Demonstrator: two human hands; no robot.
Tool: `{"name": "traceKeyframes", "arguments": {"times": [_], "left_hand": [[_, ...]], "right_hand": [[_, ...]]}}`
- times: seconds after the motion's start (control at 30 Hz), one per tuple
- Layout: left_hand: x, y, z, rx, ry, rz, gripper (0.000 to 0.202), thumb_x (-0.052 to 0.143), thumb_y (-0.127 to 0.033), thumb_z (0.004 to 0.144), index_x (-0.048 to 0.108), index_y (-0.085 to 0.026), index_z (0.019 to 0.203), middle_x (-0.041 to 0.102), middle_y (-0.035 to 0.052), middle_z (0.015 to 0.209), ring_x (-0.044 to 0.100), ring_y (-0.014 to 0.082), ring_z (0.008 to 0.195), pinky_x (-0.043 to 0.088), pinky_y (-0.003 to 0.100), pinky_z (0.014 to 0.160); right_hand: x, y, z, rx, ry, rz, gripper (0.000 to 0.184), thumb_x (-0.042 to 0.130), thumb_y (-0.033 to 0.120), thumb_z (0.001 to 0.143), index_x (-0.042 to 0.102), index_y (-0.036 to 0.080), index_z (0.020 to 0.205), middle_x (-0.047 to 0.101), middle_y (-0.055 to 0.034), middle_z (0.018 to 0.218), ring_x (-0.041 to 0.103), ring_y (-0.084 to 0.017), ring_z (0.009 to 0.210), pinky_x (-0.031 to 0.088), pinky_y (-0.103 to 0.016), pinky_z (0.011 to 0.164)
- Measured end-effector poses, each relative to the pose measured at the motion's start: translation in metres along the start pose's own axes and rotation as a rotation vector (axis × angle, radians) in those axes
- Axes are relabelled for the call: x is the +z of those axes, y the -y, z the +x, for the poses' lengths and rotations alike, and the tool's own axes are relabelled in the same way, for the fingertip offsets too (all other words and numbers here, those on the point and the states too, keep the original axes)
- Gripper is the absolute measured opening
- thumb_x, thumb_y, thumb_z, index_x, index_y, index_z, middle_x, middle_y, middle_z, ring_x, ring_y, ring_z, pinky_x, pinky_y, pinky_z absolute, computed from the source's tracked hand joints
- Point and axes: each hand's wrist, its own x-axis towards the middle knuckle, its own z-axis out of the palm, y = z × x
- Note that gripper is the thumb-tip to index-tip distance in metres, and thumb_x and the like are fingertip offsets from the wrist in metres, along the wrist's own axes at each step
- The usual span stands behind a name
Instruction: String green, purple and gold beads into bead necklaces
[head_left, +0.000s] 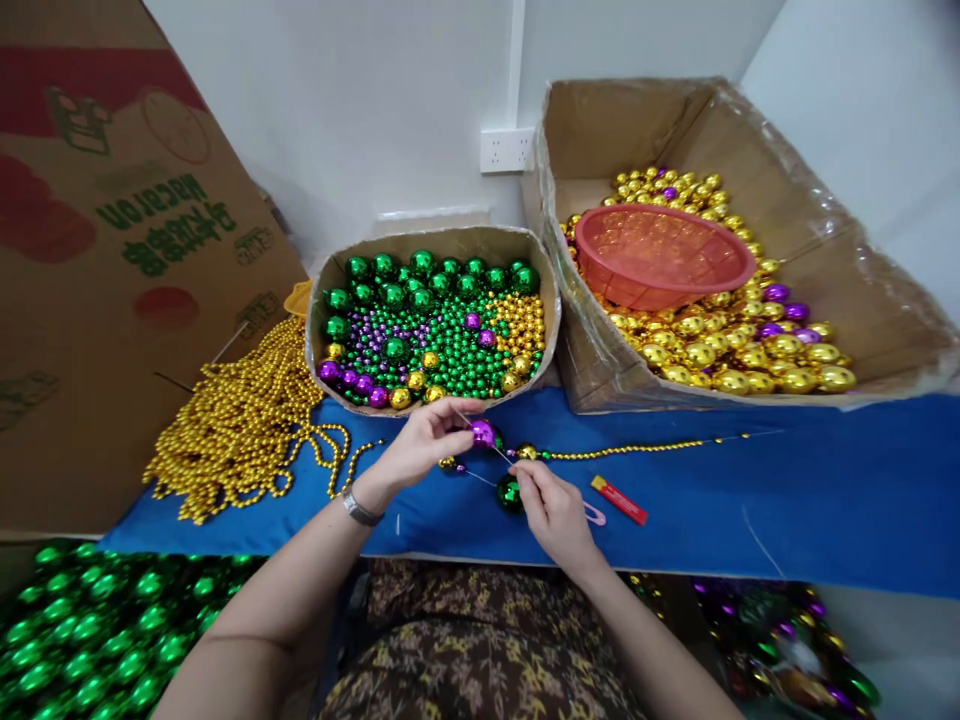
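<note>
My left hand [424, 442] pinches a purple bead [483, 433] over the blue table [750, 480]. My right hand [551, 505] is closed on a thin needle or wire [495, 452] that runs up through the purple bead. A green bead [509, 493] lies by my right fingers. A strand of small gold beads [637, 451] stretches to the right from the hands. Right behind the hands stands a cardboard tray [435, 243] filled with green, purple and gold beads.
A heap of gold bead strands [247, 420] lies at the left. A big carton [847, 300] at the right holds gold beads and an orange basket [664, 255]. A red lighter [619, 500] lies near my right hand. Green beads [97, 630] fill a bag below left.
</note>
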Motion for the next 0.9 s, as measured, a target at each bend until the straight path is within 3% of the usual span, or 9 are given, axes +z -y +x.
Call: {"name": "traceKeyframes", "arguments": {"times": [0.1, 0.17, 0.23, 0.3, 0.47, 0.6, 0.7, 0.9], "left_hand": [[-0.011, -0.005, 0.029, 0.115, -0.135, 0.332, 0.033, 0.056, -0.037, 0.089, 0.063, -0.017, 0.114, 0.068, 0.0104, 0.105, 0.063, 0.0182, 0.089, 0.052, 0.031, 0.077], [-0.013, -0.005, 0.056, 0.162, -0.180, 0.757, 0.025, 0.055, -0.030, 0.088, 0.066, -0.016, 0.106, 0.069, 0.0098, 0.099, 0.062, 0.0207, 0.090, 0.050, 0.034, 0.082], [-0.009, -0.001, 0.083, 0.123, -0.083, 1.167, 0.021, 0.056, -0.022, 0.086, 0.067, -0.015, 0.102, 0.069, 0.0116, 0.096, 0.061, 0.0246, 0.095, 0.048, 0.037, 0.085], [-0.001, 0.005, 0.103, 0.065, -0.002, 1.370, 0.020, 0.055, -0.017, 0.085, 0.067, -0.014, 0.101, 0.068, 0.0144, 0.095, 0.060, 0.0284, 0.099, 0.048, 0.038, 0.082], [0.008, 0.012, 0.117, 0.036, 0.002, 1.410, 0.029, 0.045, -0.009, 0.085, 0.067, -0.013, 0.103, 0.067, 0.0173, 0.095, 0.061, 0.0305, 0.098, 0.048, 0.039, 0.077], [0.000, 0.010, 0.108, 0.045, -0.020, 1.396, 0.033, 0.047, -0.023, 0.091, 0.062, -0.019, 0.120, 0.065, 0.0124, 0.107, 0.061, 0.0264, 0.099, 0.048, 0.035, 0.080], [-0.002, 0.010, 0.107, 0.019, 0.053, 1.441, 0.028, 0.051, -0.029, 0.090, 0.066, -0.021, 0.112, 0.064, 0.0106, 0.107, 0.060, 0.0251, 0.099, 0.049, 0.033, 0.078], [0.012, 0.014, 0.119, 0.013, 0.057, 1.452, 0.026, 0.047, -0.006, 0.084, 0.069, -0.014, 0.094, 0.063, 0.0171, 0.102, 0.056, 0.0300, 0.106, 0.049, 0.038, 0.079]], "right_hand": [[-0.001, 0.000, 0.000, 0.039, -0.034, -0.020, 0.020, 0.041, 0.026, 0.098, 0.060, 0.021, 0.099, 0.073, -0.0054, 0.089, 0.071, -0.018, 0.080, 0.054, -0.026, 0.073], [-0.001, -0.001, 0.001, 0.056, -0.059, -0.033, 0.019, 0.041, 0.026, 0.098, 0.059, 0.020, 0.099, 0.073, -0.0059, 0.089, 0.071, -0.018, 0.079, 0.054, -0.026, 0.073], [0.000, -0.002, 0.002, 0.072, -0.071, -0.045, 0.019, 0.041, 0.026, 0.098, 0.059, 0.020, 0.099, 0.073, -0.0064, 0.090, 0.070, -0.018, 0.079, 0.053, -0.026, 0.073], [0.001, -0.003, 0.003, 0.078, -0.075, -0.057, 0.020, 0.040, 0.027, 0.098, 0.059, 0.020, 0.099, 0.073, -0.0066, 0.090, 0.070, -0.018, 0.079, 0.053, -0.027, 0.074], [-0.002, -0.004, 0.003, 0.068, -0.085, -0.082, 0.019, 0.040, 0.025, 0.098, 0.058, 0.020, 0.099, 0.073, -0.0063, 0.089, 0.071, -0.018, 0.078, 0.053, -0.026, 0.075], [-0.006, -0.004, 0.004, 0.087, -0.093, -0.101, 0.021, 0.040, 0.026, 0.098, 0.059, 0.019, 0.099, 0.073, -0.0065, 0.085, 0.070, -0.017, 0.076, 0.052, -0.025, 0.074], [-0.006, -0.004, 0.005, 0.089, -0.088, -0.100, 0.021, 0.040, 0.027, 0.098, 0.060, 0.019, 0.098, 0.073, -0.0063, 0.086, 0.070, -0.017, 0.075, 0.052, -0.025, 0.073], [-0.005, -0.003, 0.005, 0.085, -0.093, -0.096, 0.021, 0.040, 0.026, 0.098, 0.059, 0.019, 0.099, 0.073, -0.0068, 0.089, 0.071, -0.018, 0.079, 0.052, -0.025, 0.073]]}}
